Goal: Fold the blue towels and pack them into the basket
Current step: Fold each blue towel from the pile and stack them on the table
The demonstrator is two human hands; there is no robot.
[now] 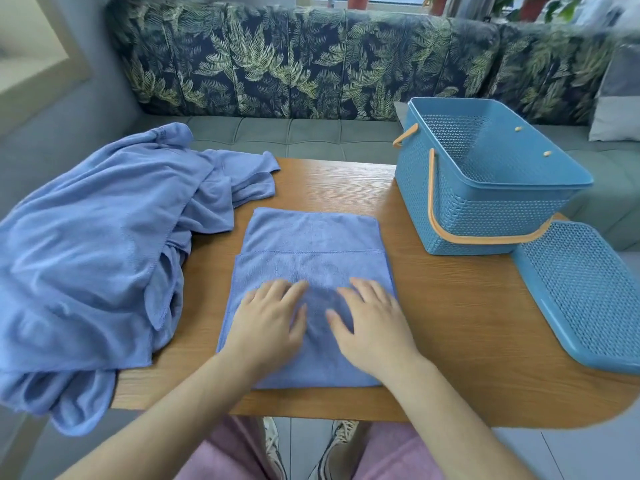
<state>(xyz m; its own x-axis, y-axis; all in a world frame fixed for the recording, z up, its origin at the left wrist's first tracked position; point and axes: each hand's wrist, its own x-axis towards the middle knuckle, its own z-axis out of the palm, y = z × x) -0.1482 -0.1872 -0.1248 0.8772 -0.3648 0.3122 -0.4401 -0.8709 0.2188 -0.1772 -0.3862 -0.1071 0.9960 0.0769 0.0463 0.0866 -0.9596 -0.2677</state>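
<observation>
I press both flat hands, left hand and right hand, on the folded towel; its long axis runs away from me. The basket stands far right, nearer my right hand.

We log towel pile cut at left edge, lid at right; left hand, right hand blurred.

Wooden table under left hand and right hand. Sofa beyond them, leaf-print cushions behind. Grey pillow far right. Shoes below both hands, pink trousers flanking them. Pots far beyond, blurred.
</observation>
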